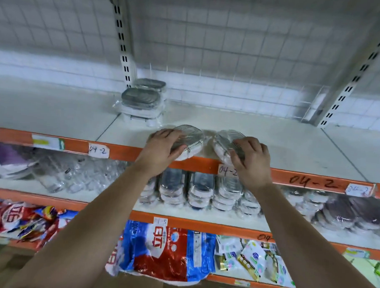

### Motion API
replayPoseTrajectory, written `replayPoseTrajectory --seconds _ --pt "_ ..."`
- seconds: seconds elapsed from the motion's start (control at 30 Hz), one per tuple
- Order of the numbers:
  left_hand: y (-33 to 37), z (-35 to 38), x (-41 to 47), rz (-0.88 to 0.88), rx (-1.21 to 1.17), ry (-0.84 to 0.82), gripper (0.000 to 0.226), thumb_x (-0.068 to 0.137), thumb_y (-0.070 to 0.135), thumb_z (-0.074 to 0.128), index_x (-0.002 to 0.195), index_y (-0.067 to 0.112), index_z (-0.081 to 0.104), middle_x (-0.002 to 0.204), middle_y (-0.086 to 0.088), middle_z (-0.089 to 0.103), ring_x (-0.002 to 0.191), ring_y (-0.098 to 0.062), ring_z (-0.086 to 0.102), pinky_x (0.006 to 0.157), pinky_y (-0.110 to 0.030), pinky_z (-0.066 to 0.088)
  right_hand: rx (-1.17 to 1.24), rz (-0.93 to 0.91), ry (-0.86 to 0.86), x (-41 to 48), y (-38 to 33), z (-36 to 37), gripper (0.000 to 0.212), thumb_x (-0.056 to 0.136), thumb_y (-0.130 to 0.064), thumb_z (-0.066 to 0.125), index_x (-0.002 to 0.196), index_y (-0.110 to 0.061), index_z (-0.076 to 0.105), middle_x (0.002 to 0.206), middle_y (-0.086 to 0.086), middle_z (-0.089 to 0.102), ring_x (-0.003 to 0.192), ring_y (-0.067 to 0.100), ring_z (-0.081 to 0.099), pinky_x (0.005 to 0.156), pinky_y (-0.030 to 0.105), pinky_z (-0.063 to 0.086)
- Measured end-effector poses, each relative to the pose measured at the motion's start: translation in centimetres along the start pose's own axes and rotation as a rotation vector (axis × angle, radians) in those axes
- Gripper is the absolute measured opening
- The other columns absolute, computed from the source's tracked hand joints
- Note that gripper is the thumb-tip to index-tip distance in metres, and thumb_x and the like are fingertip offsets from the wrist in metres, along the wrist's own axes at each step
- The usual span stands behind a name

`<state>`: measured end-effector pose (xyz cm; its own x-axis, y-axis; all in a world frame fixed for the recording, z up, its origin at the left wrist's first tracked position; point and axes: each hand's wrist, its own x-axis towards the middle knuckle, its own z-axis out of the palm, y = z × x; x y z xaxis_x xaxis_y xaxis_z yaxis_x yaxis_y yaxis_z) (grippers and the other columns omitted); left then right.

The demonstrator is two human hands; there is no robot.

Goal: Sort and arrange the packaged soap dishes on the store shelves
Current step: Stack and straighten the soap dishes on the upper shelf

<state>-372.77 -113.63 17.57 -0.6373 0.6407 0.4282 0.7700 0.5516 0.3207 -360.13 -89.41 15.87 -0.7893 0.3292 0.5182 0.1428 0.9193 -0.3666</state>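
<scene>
The person's left grip [162, 147] is curled over one packaged soap dish [192, 137] at the front edge of the top shelf [282, 145]. The right grip [251, 161] is clamped on a second soap dish [224, 143] just beside it, tilted on the orange lip. A stack of wrapped dishes [143, 102] stands further back, and more dishes [200, 187] fill the shelf below.

Bright, even overhead light, soft shadows, overall motion blur, wide-angle bending at the edges.
</scene>
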Motion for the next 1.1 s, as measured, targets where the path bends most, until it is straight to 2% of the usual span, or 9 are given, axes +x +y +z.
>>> replayPoseTrajectory --seconds 0.07,0.17,0.3,0.37,0.43,0.53,0.67,0.8,1.1 --pt "-1.7 -0.1 1.1 0.019 0.067 -0.031 0.041 0.099 0.036 0.045 0.137 0.021 0.053 0.138 -0.002 0.057 0.131 -0.023 0.047 0.109 -0.042 0.031 -0.012 0.058 -0.031 1.1 -1.1 0.9 0.055 0.089 -0.052 0.036 0.120 -0.018 0.066 0.124 0.006 0.062 0.117 0.040 0.052 0.102 0.053 0.039" --pt "-3.1 -0.2 2.5 0.021 0.123 -0.081 0.044 0.093 0.025 0.052 0.137 0.023 0.054 0.144 0.006 0.052 0.138 -0.017 0.037 0.109 -0.037 0.026 -0.048 0.183 -0.078 2.6 -2.0 1.8 0.045 0.090 -0.038 0.042 0.125 -0.021 0.064 0.133 0.001 0.060 0.135 0.039 0.037 0.113 0.054 0.026" --pt "-2.9 0.3 3.7 0.010 0.152 -0.076 0.047 0.088 0.036 0.048 0.131 0.019 0.058 0.132 0.000 0.061 0.130 -0.022 0.045 0.103 -0.036 0.031 -0.019 0.202 -0.042 4.0 -2.2 2.6 0.057 0.080 -0.050 0.035 0.111 -0.013 0.066 0.112 0.007 0.065 0.115 0.040 0.050 0.101 0.047 0.040" --pt "-2.7 0.9 4.1 0.035 0.204 -0.054 0.043 0.088 0.045 0.053 0.121 0.019 0.062 0.118 -0.001 0.067 0.118 -0.024 0.054 0.095 -0.038 0.038 -0.042 0.233 -0.029 4.7 -2.5 2.8 0.050 0.084 -0.052 0.048 0.104 -0.009 0.066 0.103 0.008 0.062 0.104 0.037 0.050 0.092 0.043 0.042" --pt "-2.7 1.2 4.7 0.056 0.259 -0.012 0.039 0.089 0.049 0.059 0.113 0.019 0.063 0.108 -0.001 0.070 0.107 -0.025 0.060 0.092 -0.038 0.042 -0.071 0.255 -0.010 5.3 -2.6 3.2 0.038 0.086 -0.043 0.066 0.101 -0.008 0.066 0.100 0.009 0.061 0.101 0.036 0.048 0.088 0.044 0.044" --pt "-2.3 1.5 5.9 0.052 0.285 -0.034 0.039 0.097 0.046 0.052 0.127 0.022 0.057 0.122 0.000 0.065 0.116 -0.023 0.055 0.100 -0.035 0.036 -0.088 0.227 -0.010 6.2 -1.7 3.7 0.032 0.084 -0.036 0.074 0.096 -0.008 0.065 0.098 0.008 0.060 0.097 0.037 0.051 0.090 0.043 0.042" --pt "-2.2 1.9 8.5 0.031 0.262 -0.104 0.040 0.102 0.036 0.045 0.140 0.023 0.044 0.138 -0.001 0.054 0.128 -0.024 0.047 0.103 -0.034 0.035 -0.070 0.194 0.021 6.8 -0.4 4.2 0.041 0.086 -0.053 0.056 0.091 -0.013 0.063 0.093 0.003 0.061 0.094 0.033 0.056 0.093 0.039 0.038" --pt "-2.9 2.7 10.7 -0.016 0.226 -0.183 0.042 0.103 0.031 0.048 0.143 0.020 0.040 0.141 -0.008 0.037 0.118 -0.030 0.052 0.094 -0.036 0.043 -0.053 0.170 0.095 6.5 0.0 4.9 0.038 0.088 -0.050 0.048 0.093 -0.014 0.062 0.093 0.002 0.063 0.094 0.033 0.058 0.096 0.041 0.039" --pt "-5.1 5.6 16.6 -0.158 0.349 -0.119 0.035 0.100 0.010 0.044 0.135 0.015 0.047 0.135 -0.010 0.048 0.130 -0.031 0.041 0.102 -0.039 0.035 -0.031 0.204 0.129 6.2 1.4 6.1 0.029 0.091 -0.042 0.046 0.096 -0.016 0.058 0.100 0.005 0.065 0.106 0.046 0.057 0.104 0.053 0.039"
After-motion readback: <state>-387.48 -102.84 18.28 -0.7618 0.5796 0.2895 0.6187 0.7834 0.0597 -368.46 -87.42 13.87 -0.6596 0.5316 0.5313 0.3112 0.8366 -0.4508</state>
